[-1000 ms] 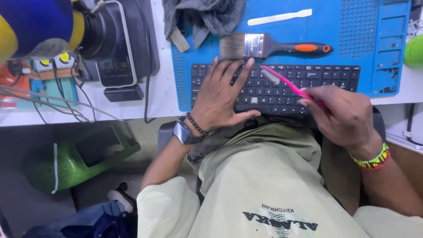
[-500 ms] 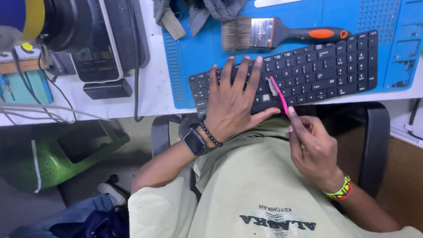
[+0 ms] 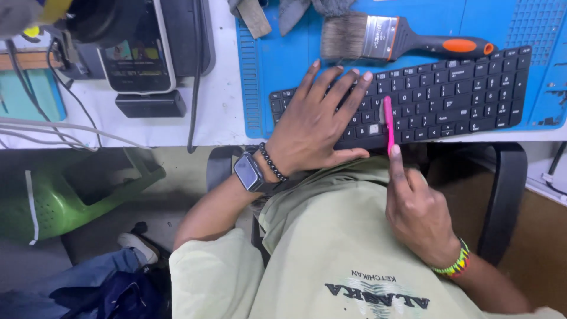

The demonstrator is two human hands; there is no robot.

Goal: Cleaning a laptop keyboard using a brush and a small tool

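A black keyboard [image 3: 449,94] lies on a blue work mat [image 3: 277,65] at the table's front edge. My left hand [image 3: 313,127] rests flat on the keyboard's left end, fingers spread; a smartwatch and bead bracelet sit on that wrist. My right hand [image 3: 419,207] grips a thin pink tool [image 3: 388,124], its tip set against the keys near the keyboard's middle, the index finger stretched along its shaft.
A wide paintbrush [image 3: 396,38] with an orange-and-black handle lies on the mat behind the keyboard. A phone on a stand [image 3: 139,59], cables [image 3: 59,127] and grey cloth [image 3: 307,7] are at the back left. A green plastic chair [image 3: 77,189] stands below the table.
The view has shifted and drawn closer. My right hand has pulled back toward my body, swinging the pink tool from slanted to nearly straight. My left hand has stayed on the keyboard's left end.
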